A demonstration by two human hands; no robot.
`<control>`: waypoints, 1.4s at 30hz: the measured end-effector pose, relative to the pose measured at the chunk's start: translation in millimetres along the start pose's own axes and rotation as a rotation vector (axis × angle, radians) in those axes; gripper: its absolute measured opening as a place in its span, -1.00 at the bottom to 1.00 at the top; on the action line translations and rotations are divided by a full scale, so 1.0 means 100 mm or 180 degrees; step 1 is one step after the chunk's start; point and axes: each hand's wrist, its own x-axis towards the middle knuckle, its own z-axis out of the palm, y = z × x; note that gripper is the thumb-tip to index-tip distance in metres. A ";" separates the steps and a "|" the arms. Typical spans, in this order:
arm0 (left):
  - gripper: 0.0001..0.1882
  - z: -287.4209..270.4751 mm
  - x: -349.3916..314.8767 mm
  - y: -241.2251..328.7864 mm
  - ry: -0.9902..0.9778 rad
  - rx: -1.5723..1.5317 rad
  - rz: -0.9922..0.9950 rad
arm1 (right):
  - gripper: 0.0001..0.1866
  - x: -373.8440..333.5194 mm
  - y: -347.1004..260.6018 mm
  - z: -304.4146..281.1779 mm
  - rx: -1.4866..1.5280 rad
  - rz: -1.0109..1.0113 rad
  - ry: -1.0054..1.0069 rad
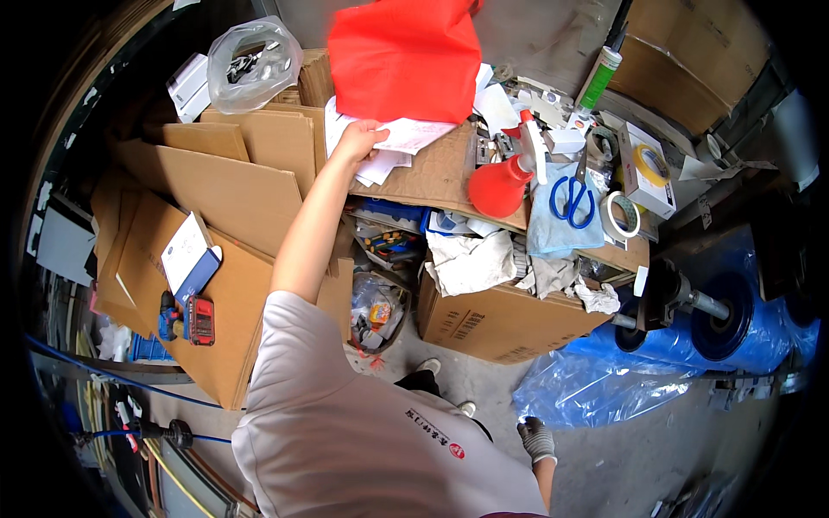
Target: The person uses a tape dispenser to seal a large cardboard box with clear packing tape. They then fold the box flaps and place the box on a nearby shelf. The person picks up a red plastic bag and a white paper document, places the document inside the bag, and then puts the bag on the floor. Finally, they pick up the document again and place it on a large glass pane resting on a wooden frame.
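Observation:
My left hand (358,141) is bare and stretched out over the bench, its thumb and fingers closed on printed white paper sheets (419,135). A red bag or cloth (406,60) stands just beyond and covers the sheets' far edge. More loose papers lie beneath my fingers on the cardboard. At my right side hangs my right hand (537,440) in a grey-white knitted glove, away from the bench; its fingers are mostly turned from view. Nearest on the bench to the right of the papers is a red spray bottle (501,186) with a white and red head.
Blue-handled scissors (572,203) lie on a light blue cloth, beside tape rolls (620,215). Cardboard sheets (216,181) lean at left, with a cordless drill (186,319) on one. Below are a large carton (501,324), a waste bin (377,315) and blue film rolls (725,319).

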 end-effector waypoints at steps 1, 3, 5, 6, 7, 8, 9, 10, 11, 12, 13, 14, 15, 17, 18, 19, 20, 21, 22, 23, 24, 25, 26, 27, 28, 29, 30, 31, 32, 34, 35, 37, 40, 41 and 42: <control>-0.87 -0.03 -0.22 -0.01 -0.0101 -0.0122 0.0205 | -0.58 0.07 -0.15 -0.05 0.0095 -0.0196 0.0027; -0.85 -0.07 -0.64 -0.04 -0.0236 -0.0279 0.0642 | -0.61 0.16 -0.47 -0.18 0.0232 -0.0599 0.0069; -0.78 -0.18 -1.00 -0.04 -0.0272 -0.0162 0.0959 | -0.63 0.23 -0.92 -0.36 0.0292 -0.1050 0.0121; -0.78 -0.23 -1.17 -0.03 -0.0250 -0.0103 0.0953 | -0.63 0.26 -1.15 -0.45 0.0298 -0.1281 0.0151; -0.78 -0.26 -1.32 0.01 -0.0235 -0.0055 0.0946 | -0.63 0.29 -1.34 -0.52 0.0561 -0.1652 0.0202; -0.78 -0.29 -1.45 0.03 -0.0218 -0.0008 0.0936 | -0.63 0.31 -1.52 -0.59 0.0829 -0.2019 0.0244; -0.77 -0.31 -1.58 0.06 -0.0181 0.0044 0.0956 | -0.60 0.32 -1.71 -0.69 0.1285 -0.2220 0.0000; -0.77 -0.34 -1.70 0.10 -0.0242 0.0056 0.0927 | -0.57 0.30 -1.91 -0.80 0.1742 -0.2401 -0.0247; -0.77 -0.35 -1.81 0.15 -0.0330 0.0055 0.0918 | -0.49 0.26 -2.11 -0.85 0.2211 -0.2445 -0.0226; -0.77 -0.34 -1.91 0.20 -0.0407 0.0061 0.0922 | -0.40 0.23 -2.29 -0.92 0.2685 -0.2497 -0.0208; -0.77 -0.33 -1.99 0.23 -0.0490 0.0024 0.0892 | -0.35 0.21 -2.41 -1.04 0.2726 -0.2697 -0.0184; -0.77 -0.34 -2.06 0.27 -0.0620 0.0056 0.0883 | -0.29 0.18 -2.54 -1.15 0.2768 -0.2908 -0.0188; -0.77 -0.37 -2.13 0.25 -0.0724 0.0082 0.0847 | -0.24 0.15 -2.69 -1.22 0.2937 -0.2946 -0.0274; -0.77 -0.38 -2.24 0.25 -0.0946 0.0125 0.0823 | -0.22 0.14 -2.94 -1.34 0.3197 -0.3127 -0.0469; -0.77 -0.36 -2.28 0.28 -0.0998 0.0199 0.0829 | -0.22 0.11 -3.02 -1.40 0.3258 -0.3161 -0.0545; -0.76 -0.32 -2.30 0.30 -0.1077 0.0270 0.0843 | -0.23 0.09 -3.08 -1.43 0.3311 -0.3115 -0.0660; -0.76 -0.27 -2.31 0.33 -0.1165 0.0342 0.0861 | -0.24 0.06 -3.12 -1.45 0.3367 -0.3067 -0.0765; -0.76 -0.23 -2.31 0.35 -0.1193 0.0440 0.0916 | -0.24 0.03 -3.15 -1.47 0.3424 -0.3020 -0.0857; -0.77 -0.19 -2.30 0.35 -0.1240 0.0437 0.0935 | -0.26 0.01 -3.16 -1.48 0.3310 -0.3024 -0.0797; -0.78 -0.15 -2.28 0.36 -0.1293 0.0435 0.0956 | -0.27 -0.01 -3.16 -1.49 0.3200 -0.3026 -0.0731; -0.79 -0.10 -2.25 0.37 -0.1352 0.0440 0.0986 | -0.28 -0.02 -3.16 -1.50 0.3096 -0.3030 -0.0656; -0.79 -0.06 -2.23 0.38 -0.1397 0.0463 0.0982 | -0.41 -0.01 -3.16 -1.50 0.3095 -0.3167 -0.0541; -0.79 -0.01 -2.20 0.39 -0.1445 0.0488 0.0980 | -0.47 -0.05 -3.17 -1.51 0.3162 -0.3039 -0.0462; -0.79 0.04 -2.17 0.40 -0.1500 0.0516 0.0971 | -0.53 -0.14 -3.20 -1.54 0.3237 -0.2903 -0.0382; -0.79 0.09 -2.13 0.41 -0.1552 0.0524 0.0938 | -0.59 -0.19 -3.22 -1.55 0.3313 -0.2765 -0.0301; -0.79 0.14 -2.10 0.42 -0.1605 0.0533 0.0904 | -0.69 -0.20 -3.21 -1.56 0.3343 -0.2720 -0.0144; -0.78 0.20 -2.05 0.44 -0.1670 0.0543 0.0893 | -0.70 -0.17 -3.16 -1.59 0.3299 -0.2673 -0.0092; -0.78 0.25 -2.00 0.46 -0.1808 0.0542 0.0906 | -0.71 -0.11 -3.09 -1.60 0.3255 -0.2624 -0.0040; -0.78 0.30 -1.95 0.46 -0.1948 0.0541 0.0918 | -0.72 -0.07 -3.04 -1.61 0.3212 -0.2572 0.0011; -0.77 0.39 -1.85 0.48 -0.2128 0.0523 0.0939 | -0.74 -0.03 -2.95 -1.61 0.3244 -0.2540 0.0150; -0.77 0.45 -1.81 0.48 -0.2182 0.0500 0.0946 | -0.74 0.00 -2.90 -1.62 0.3254 -0.2505 0.0182; -0.76 0.53 -1.72 0.47 -0.2224 0.0565 0.0978 | -0.74 0.01 -2.84 -1.61 0.3312 -0.2442 0.0252; -0.74 0.65 -1.61 0.51 -0.2443 0.0517 0.0966 | -0.74 -0.03 -2.83 -1.65 0.3445 -0.2385 0.0357; -0.74 0.68 -1.58 0.54 -0.2508 0.0564 0.1028 | -0.74 -0.01 -2.80 -1.65 0.3467 -0.2356 0.0418; -0.75 0.72 -1.56 0.56 -0.2570 0.0499 0.0985 | -0.74 -0.02 -2.79 -1.66 0.3471 -0.2356 0.0453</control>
